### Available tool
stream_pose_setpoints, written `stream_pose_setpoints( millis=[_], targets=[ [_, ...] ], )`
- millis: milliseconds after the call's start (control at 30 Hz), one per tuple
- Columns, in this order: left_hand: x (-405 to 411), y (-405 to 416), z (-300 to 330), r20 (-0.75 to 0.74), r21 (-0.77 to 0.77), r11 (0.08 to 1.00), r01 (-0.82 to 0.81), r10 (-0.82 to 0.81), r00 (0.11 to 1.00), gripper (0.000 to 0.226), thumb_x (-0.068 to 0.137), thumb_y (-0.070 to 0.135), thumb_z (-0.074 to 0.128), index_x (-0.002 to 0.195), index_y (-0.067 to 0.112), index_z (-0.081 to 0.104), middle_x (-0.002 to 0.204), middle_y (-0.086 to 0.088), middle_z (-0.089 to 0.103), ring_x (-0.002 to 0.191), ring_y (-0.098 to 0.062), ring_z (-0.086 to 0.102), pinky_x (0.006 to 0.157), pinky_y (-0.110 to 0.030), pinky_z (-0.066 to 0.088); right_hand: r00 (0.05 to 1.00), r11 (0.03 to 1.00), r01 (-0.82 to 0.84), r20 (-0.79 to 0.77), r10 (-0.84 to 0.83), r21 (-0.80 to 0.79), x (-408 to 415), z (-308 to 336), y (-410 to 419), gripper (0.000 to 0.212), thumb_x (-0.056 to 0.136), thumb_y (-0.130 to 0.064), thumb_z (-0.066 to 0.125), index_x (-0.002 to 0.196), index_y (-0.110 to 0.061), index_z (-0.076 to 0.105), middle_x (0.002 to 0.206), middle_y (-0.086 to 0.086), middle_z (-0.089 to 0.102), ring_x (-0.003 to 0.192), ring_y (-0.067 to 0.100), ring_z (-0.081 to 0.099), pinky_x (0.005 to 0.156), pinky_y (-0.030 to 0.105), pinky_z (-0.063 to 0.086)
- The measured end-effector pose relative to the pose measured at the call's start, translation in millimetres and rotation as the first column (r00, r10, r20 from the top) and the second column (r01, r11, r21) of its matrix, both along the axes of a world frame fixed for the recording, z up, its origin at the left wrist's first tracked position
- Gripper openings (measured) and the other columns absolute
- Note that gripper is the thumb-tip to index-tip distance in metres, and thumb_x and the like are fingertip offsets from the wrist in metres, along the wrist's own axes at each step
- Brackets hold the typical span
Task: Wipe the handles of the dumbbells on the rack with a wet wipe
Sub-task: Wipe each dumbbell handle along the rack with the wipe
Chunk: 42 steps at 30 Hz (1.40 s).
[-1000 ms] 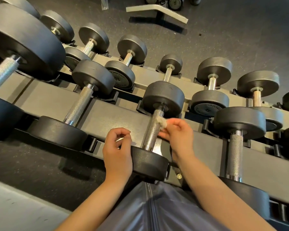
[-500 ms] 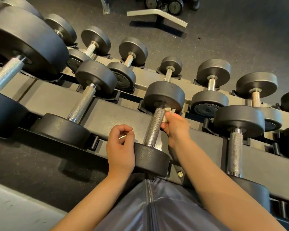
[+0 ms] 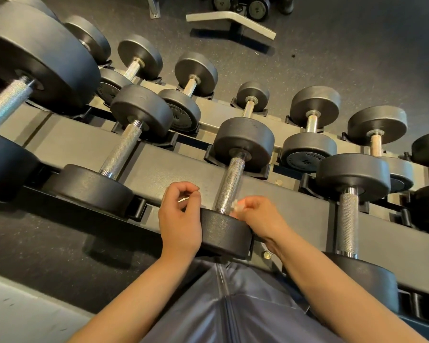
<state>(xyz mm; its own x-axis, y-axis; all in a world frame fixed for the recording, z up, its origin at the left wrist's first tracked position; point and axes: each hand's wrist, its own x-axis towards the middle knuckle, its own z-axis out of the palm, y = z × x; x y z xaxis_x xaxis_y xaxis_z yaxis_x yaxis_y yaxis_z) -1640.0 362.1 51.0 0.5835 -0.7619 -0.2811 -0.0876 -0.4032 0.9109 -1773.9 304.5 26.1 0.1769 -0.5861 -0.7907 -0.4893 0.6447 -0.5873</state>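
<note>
- While my right hand [image 3: 260, 216] pinches the crumpled white wet wipe [image 3: 236, 205], it touches the knurled steel dumbbell handle [image 3: 229, 185] at its near end.
- My left hand [image 3: 180, 219] pinches something small; what, I cannot tell.
- That black-headed dumbbell lies on the dark metal rack [image 3: 164, 167].

Dumbbell handle [image 3: 230, 184]: bright metal, knurled, rough. Dumbbell heads [image 3: 244, 143]: matt black, finely pebbled rubber-like coating. Rack beam [image 3: 159, 167]: matt dark painted metal. Floor [image 3: 332, 58]: speckled matt.
</note>
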Motion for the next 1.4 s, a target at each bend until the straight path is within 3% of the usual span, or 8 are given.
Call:
stream_pose_setpoints(
  millis=[167,267,367,667,800,1033,1200,1400],
  targets=[
    [-1,0,2,-0.041,0.002,1.000,-0.009,0.009,0.999,0.020,0.091,-0.001,0.055,0.088,0.019,0.057,0.086,0.003,0.058,0.071,0.007,0.055,0.067,-0.009,0.044,0.933,0.848,-0.359,-0.182,0.312,-0.390,-13,23,-15,0.014,0.092,-0.013,0.058,0.085,-0.021,0.066,0.084,-0.005,0.065,0.075,0.007,0.058,0.069,0.019,0.047],
    [-1,-1,2,-0.049,-0.005,0.999,-0.040,0.040,0.998,0.019,0.093,0.002,0.054,0.089,0.020,0.057,0.085,0.004,0.058,0.070,0.008,0.055,0.066,-0.008,0.044,0.871,0.378,-0.492,-0.443,0.213,-0.785,2,27,-48,0.017,0.084,-0.005,0.061,0.097,-0.012,0.069,0.093,0.001,0.065,0.073,0.009,0.057,0.061,0.014,0.042],
    [-2,0,2,-0.055,-0.006,0.999,-0.051,0.051,0.997,0.018,0.093,0.003,0.054,0.090,0.020,0.056,0.087,0.004,0.058,0.071,0.008,0.054,0.068,-0.007,0.043,0.491,0.031,-0.851,-0.775,0.398,-0.524,22,7,-76,0.020,0.080,-0.014,0.068,0.099,-0.014,0.066,0.102,0.003,0.062,0.072,0.021,0.063,0.050,0.025,0.042],
    [-2,2,-7,-0.051,-0.007,0.993,-0.120,0.119,0.992,0.020,0.093,0.008,0.055,0.089,0.028,0.057,0.091,0.007,0.059,0.087,-0.009,0.058,0.084,-0.022,0.046,0.252,0.015,-0.948,-0.724,0.643,-0.317,49,19,-87,0.019,0.089,-0.016,0.058,0.106,-0.013,0.066,0.101,0.005,0.065,0.091,0.022,0.062,0.078,0.031,0.052],
    [-2,2,-6,-0.027,-0.045,0.988,-0.151,0.150,0.988,0.021,0.093,0.004,0.054,0.090,0.025,0.056,0.091,0.007,0.059,0.085,0.001,0.056,0.078,-0.009,0.042,0.163,-0.075,-0.934,-0.604,0.780,-0.349,48,27,-65,0.019,0.088,-0.013,0.057,0.105,-0.013,0.066,0.104,0.005,0.065,0.096,0.021,0.062,0.084,0.034,0.051],
    [0,3,-9,-0.007,-0.060,0.989,-0.135,0.135,0.991,0.021,0.093,0.006,0.054,0.091,0.027,0.056,0.091,0.008,0.058,0.086,-0.004,0.056,0.077,-0.013,0.044,0.276,0.151,-0.901,-0.268,0.923,-0.407,40,40,-62,0.014,0.091,-0.016,0.058,0.094,-0.011,0.071,0.090,0.003,0.069,0.082,0.014,0.061,0.080,0.030,0.049],
    [-2,6,-5,0.092,-0.026,0.999,-0.022,0.025,0.995,0.022,0.091,0.013,0.059,0.091,0.033,0.053,0.097,0.012,0.054,0.093,-0.001,0.055,0.080,-0.011,0.044,0.295,0.156,-0.904,-0.317,0.901,-0.398,46,41,-73,0.013,0.092,-0.023,0.060,0.094,-0.016,0.070,0.088,-0.003,0.068,0.079,0.011,0.060,0.078,0.032,0.051],
    [58,30,17,0.507,-0.235,0.964,0.125,0.012,0.862,0.010,0.089,0.022,0.055,0.091,0.016,0.063,0.093,0.016,0.053,0.091,0.004,0.054,0.080,-0.007,0.041,0.881,0.836,-0.311,0.194,0.432,-0.452,111,52,-87,0.012,0.091,-0.019,0.061,0.085,-0.015,0.071,0.076,0.001,0.067,0.058,0.006,0.059,0.057,0.019,0.048]
  ],
)
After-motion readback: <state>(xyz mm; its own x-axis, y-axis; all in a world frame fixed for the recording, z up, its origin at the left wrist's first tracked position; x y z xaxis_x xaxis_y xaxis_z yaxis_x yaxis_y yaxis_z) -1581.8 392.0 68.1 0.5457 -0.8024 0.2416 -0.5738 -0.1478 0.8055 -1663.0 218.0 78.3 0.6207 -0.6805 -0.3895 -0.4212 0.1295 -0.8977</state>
